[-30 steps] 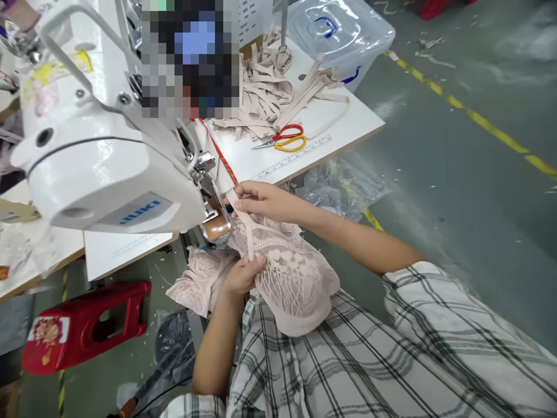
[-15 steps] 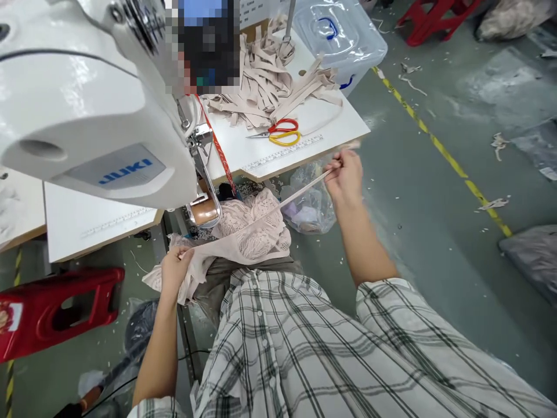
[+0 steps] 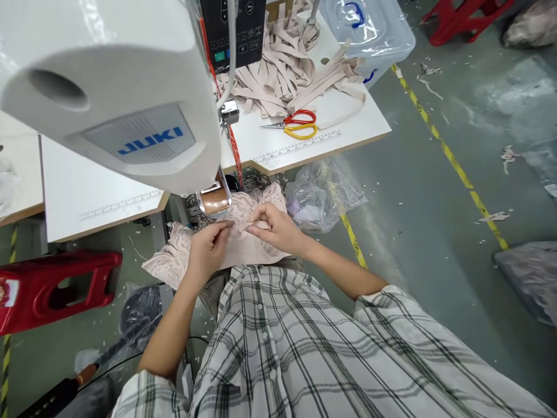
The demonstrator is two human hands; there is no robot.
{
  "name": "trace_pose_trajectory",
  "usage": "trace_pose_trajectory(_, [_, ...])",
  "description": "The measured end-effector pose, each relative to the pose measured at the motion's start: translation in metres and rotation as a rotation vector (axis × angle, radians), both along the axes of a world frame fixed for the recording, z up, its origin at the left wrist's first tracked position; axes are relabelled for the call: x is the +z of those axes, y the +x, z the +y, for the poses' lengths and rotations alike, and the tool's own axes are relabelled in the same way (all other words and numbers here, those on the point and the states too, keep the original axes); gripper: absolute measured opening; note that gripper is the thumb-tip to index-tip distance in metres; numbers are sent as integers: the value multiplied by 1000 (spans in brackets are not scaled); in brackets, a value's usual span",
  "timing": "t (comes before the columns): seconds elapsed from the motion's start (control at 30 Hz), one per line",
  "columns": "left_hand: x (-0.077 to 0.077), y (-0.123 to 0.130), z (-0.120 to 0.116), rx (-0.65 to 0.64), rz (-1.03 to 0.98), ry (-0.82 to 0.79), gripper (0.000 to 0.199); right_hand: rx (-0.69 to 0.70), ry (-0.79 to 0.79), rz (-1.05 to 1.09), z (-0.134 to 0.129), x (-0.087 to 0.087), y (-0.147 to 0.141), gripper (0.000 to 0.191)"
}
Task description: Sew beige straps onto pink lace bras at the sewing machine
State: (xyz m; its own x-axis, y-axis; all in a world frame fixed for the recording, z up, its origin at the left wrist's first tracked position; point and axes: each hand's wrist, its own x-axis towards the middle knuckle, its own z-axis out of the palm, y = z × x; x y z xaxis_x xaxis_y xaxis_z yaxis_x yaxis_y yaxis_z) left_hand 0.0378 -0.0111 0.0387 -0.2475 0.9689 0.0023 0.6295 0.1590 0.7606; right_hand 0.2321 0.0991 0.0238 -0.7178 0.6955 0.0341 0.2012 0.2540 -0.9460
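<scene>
A pale pink lace garment (image 3: 174, 255) lies across the lap, below the rounded metal-edged end of the white JUKI sewing machine (image 3: 148, 133). Over its middle, my left hand (image 3: 208, 247) is closed, thumb and index fingertips pinched at the fabric. Close to its right, my right hand (image 3: 276, 229) is closed too, pinching a narrow pale pink strap end. The two sets of fingertips are a short gap apart. Whether the strap joins the garment there is too small to tell.
On the white table (image 3: 369, 125) are scissors (image 3: 300, 125) with red and yellow handles and a heap of beige strips (image 3: 282, 69). A clear lidded box (image 3: 369, 29) stands behind. Plastic bags (image 3: 322, 194) hang below the edge. A red stool (image 3: 61, 287) is at left.
My right hand has come down and left from the table's edge to beside my left hand, and the stretched strap has slackened. My left hand has moved right and slightly up.
</scene>
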Motion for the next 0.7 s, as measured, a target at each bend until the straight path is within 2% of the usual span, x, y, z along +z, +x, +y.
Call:
trace_pose_trajectory(0.1, [19,5,0,-94,7,-6,33,55,38,-53,-7,9,-3,20])
trace_pose_trajectory(0.17, [22,8,-1,-108,49,-2,29,99,92,-96,-7,11,-4,16])
trace_pose_trajectory(0.23, [18,11,-4,-89,110,5,22,132,138,-132,-7,12,-6,16])
trace_pose_trajectory(0.4, [1,14,-10,-88,336,121,29,217,146,-143,-3,16,-11,19])
trace_pose_trajectory(0.47, [0,12,-10,-95,325,146,30,190,25,-82,0,17,-12,16])
trace_pose_trajectory(0.53, [4,8,-10,-95,208,109,29,69,-206,13,4,15,-12,17])
trace_pose_trajectory(0.6, [12,0,-11,-90,73,48,25,-77,-459,98,10,12,-11,26])
trace_pose_trajectory(0.63, [16,-3,-12,-90,24,24,25,-104,-542,118,12,11,-11,30])
trace_pose_trajectory(0.67, [19,-7,-14,-92,-9,10,25,-76,-569,118,14,10,-10,32])
trace_pose_trajectory(0.7, [23,-10,-15,-102,-27,6,25,1,-532,104,15,11,-10,31])
